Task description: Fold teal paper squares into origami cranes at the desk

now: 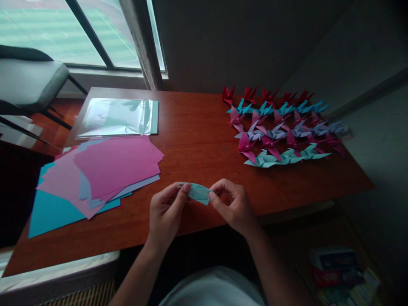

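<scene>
A small piece of folded mint-green paper (199, 194) is held between my two hands, just above the table's front edge. My left hand (167, 208) pinches its left end between thumb and fingers. At the other end, my right hand (232, 206) grips the paper's right tip the same way. Rows of folded paper cranes stand at the right: red cranes (250, 94) at the back, then blue, pink, lilac and magenta ones. The front row holds mint-green cranes (266, 159). Fingers cover both ends of the folded paper.
Loose coloured sheets (119, 163) lie fanned out on the left of the wooden table (191, 127). Behind them rests a clear plastic pack of paper (117, 117). A chair (32, 80) stands by the window at left. Boxes (336, 265) sit low at the right.
</scene>
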{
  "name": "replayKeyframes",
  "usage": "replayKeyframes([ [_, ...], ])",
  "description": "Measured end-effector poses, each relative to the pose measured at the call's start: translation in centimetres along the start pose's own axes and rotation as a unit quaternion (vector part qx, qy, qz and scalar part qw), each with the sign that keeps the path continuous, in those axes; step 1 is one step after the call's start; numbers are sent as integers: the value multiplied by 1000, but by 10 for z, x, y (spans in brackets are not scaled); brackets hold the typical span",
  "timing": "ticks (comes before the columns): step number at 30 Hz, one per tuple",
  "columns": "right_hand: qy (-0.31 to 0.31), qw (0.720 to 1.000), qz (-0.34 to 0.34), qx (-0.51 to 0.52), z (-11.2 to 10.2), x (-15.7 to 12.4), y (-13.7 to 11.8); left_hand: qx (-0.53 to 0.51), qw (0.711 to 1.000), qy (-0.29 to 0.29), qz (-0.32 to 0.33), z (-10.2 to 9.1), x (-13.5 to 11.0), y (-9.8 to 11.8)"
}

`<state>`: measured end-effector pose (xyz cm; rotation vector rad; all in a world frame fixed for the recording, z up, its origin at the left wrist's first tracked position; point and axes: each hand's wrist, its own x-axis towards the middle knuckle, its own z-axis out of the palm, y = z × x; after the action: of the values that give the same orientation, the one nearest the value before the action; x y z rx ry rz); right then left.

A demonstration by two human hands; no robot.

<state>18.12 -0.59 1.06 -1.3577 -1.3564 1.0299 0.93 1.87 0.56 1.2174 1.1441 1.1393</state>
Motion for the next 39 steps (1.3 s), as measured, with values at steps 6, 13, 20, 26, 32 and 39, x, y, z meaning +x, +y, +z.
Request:
replayKeyframes([
  [6,12,1000,-5,6,2,2,-2,-1,1000,8,3,-2,2,-4],
  [13,79,994,31,62,18,0,11,-23,998,-53,-2,3,5,1],
  [20,111,988,-81,-65,22,0,9,-19,999,-24,-8,5,4,0],
  [26,156,931,-247,-217,22,0,9,-63,997,-21,-25,5,5,-1],
  [32,176,905,-282,-264,23,-1,10,-89,995,-36,-16,6,6,1],
  [39,131,911,-289,-262,20,2,8,-88,996,-33,-5,8,7,-1],
])
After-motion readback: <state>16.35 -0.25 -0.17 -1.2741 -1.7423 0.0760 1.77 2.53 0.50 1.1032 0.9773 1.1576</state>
